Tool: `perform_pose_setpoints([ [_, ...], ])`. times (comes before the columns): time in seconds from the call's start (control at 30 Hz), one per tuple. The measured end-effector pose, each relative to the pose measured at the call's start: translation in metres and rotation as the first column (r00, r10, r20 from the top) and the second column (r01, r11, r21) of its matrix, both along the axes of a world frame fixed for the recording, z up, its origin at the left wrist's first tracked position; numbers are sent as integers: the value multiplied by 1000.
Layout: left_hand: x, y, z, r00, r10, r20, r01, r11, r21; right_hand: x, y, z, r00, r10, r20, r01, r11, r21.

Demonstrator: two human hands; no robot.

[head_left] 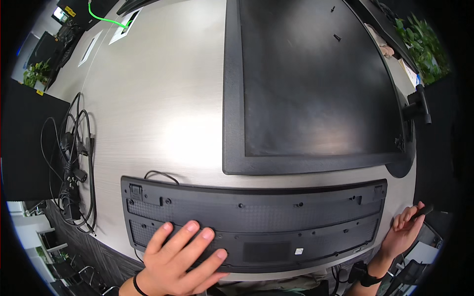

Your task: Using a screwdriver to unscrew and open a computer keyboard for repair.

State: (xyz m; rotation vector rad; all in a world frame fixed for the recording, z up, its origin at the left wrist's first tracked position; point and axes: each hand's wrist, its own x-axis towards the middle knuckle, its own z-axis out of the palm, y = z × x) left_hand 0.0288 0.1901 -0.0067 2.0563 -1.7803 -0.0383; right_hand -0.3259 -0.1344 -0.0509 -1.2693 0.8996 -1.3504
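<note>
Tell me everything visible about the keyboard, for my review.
The black keyboard lies face down along the near edge of the pale table, apart from the monitor beyond it. Its underside looks like plastic, with textured panels, small round holes and what look like folded feet at the far corners. It bears a dark rectangular patch and a small white label. A thin cable loops past its far edge, left of centre. The left grip rests on it, spread open.

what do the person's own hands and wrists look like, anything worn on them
Both hands are bare, without gloves. The left hand has a thin black band around its wrist; the right hand has a wider black strap at its wrist.
</note>
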Motion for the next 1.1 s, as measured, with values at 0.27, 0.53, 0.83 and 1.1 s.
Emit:
perform_pose_setpoints([
  [0.27, 9, -1, 16, 996, 91, 3, -90, 979, 184, 27, 6, 2, 993, 115, 25, -114, 991, -67],
  [0.53, 0, -60, 84, 938, -140, -316, 165, 985, 53, 69, 13, 100, 652, 712, 260, -754, 644, 129],
  [0.83, -15, -204, 96, 444, -181, -878, -52, 973, -227, 173, -26, 96, 487, 865, -121, -852, 501, 151],
  [1.1, -9, -215, 45, 257, -374, -891, 67, 927, -369, 173, -29, 67, 461, 868, -182, -851, 491, 187],
])
